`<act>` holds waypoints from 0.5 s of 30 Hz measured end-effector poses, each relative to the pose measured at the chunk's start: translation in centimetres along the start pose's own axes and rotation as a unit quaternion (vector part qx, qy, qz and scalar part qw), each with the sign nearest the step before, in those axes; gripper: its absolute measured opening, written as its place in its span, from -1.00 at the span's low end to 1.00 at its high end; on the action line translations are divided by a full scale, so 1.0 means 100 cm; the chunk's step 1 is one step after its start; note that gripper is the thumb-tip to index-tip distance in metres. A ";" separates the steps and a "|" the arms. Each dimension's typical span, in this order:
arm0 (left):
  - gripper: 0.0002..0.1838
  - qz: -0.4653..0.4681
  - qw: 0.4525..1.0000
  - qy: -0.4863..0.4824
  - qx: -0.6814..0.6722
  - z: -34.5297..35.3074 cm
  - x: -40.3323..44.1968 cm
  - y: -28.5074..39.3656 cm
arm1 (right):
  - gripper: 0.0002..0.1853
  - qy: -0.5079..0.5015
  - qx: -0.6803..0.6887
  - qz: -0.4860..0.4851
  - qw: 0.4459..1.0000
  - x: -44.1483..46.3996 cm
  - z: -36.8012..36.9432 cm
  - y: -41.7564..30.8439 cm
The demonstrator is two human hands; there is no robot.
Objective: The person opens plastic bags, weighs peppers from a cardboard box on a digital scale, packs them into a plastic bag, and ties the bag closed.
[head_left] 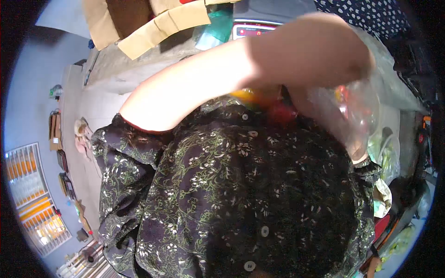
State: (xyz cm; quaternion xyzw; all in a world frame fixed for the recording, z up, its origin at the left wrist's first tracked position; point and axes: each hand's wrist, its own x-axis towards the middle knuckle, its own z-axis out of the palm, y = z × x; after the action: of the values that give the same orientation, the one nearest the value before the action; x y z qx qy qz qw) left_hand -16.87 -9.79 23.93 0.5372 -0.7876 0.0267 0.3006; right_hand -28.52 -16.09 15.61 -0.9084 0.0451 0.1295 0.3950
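Observation:
My left forearm reaches across in front of my chest from the left. At its far end my left hand is smeared by motion and in shadow; its fingers cannot be made out. My right forearm comes up from the dark sleeve at the right, blurred, and passes behind my left arm, which hides my right hand. Close to both arms is a clear plastic bag with something red and yellow in it. A blurred yellow and red thing shows below my left forearm, too smeared to name.
An open cardboard box stands at the top left on a grey surface. Next to it are a green translucent packet and a device with a red digital display. More plastic bags lie at the right.

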 end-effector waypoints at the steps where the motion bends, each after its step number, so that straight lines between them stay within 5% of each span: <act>1: -0.79 0.009 0.995 0.079 -0.062 0.005 -0.008 -0.016 | -0.66 0.064 0.012 -0.022 0.998 0.008 0.001 0.011; 3: -0.78 -0.048 0.974 0.182 -0.122 -0.008 -0.026 -0.027 | -0.66 0.224 0.029 -0.071 0.972 0.025 0.002 0.033; 6: -0.73 -0.371 0.885 0.212 -0.185 -0.025 -0.066 -0.031 | -0.67 0.376 0.116 -0.082 0.916 0.044 -0.008 0.063; 7: -0.60 -0.331 0.803 0.300 -0.394 0.009 -0.091 -0.059 | -0.67 0.382 0.217 -0.058 0.896 0.048 -0.008 0.071; 8: -0.53 -0.424 0.682 0.269 -0.532 0.018 -0.108 -0.047 | -0.68 0.372 0.383 -0.014 0.845 0.053 -0.012 0.078; 9: -0.50 -0.431 0.622 0.246 -0.606 0.039 -0.123 -0.045 | -0.70 0.371 0.539 0.002 0.757 0.048 -0.011 0.051; 10: -0.55 -0.423 0.549 0.220 -0.686 0.055 -0.128 -0.036 | -0.65 0.380 0.489 0.019 0.785 0.050 -0.008 0.045; 12: -0.49 -0.365 0.542 0.219 -0.725 0.069 -0.126 -0.019 | -0.55 0.392 0.384 0.049 0.835 0.056 -0.001 0.037; 15: -0.38 -0.393 0.803 0.183 -0.408 0.056 -0.125 -0.032 | -0.41 0.357 0.230 0.078 0.902 0.054 -0.001 0.030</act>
State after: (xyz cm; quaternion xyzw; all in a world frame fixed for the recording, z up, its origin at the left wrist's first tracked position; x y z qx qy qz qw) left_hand -13.56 -2.83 12.15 0.6135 -0.3776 -0.3200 0.6154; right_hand -23.88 -18.10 12.13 -0.7714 0.2821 -0.1874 0.5387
